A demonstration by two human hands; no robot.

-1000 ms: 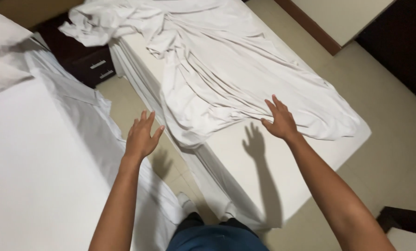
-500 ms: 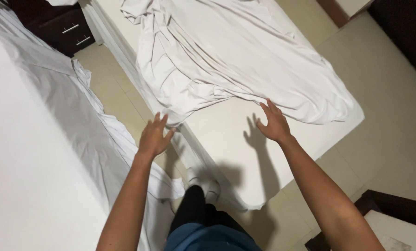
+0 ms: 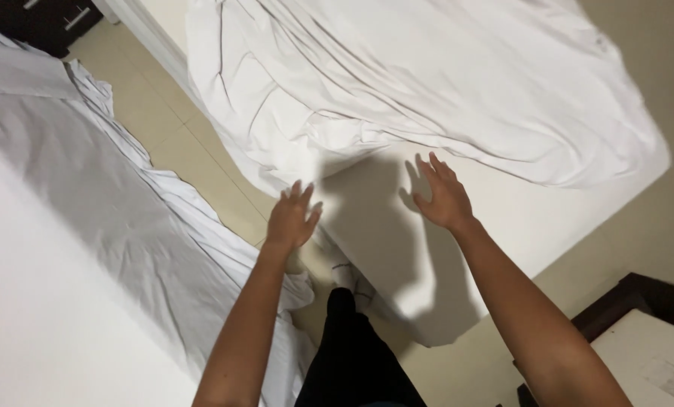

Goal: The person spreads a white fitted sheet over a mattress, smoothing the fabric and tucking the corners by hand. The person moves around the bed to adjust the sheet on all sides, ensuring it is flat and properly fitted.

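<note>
I saw my left hand (image 3: 292, 218) and right hand (image 3: 444, 197) hovering empty, fingers spread, just short of the rumpled white sheet (image 3: 397, 90), which lay bunched across the bare mattress (image 3: 518, 218), its near end uncovered.

We see a bare white mattress (image 3: 503, 218) running from near centre to far right, with a crumpled white cotton sheet (image 3: 397, 83) lying across its far part. On the left, another white bed (image 3: 28, 301) carries a smoother white sheet (image 3: 126, 226) spilling onto the beige tiled floor (image 3: 179, 151) between them.
</note>
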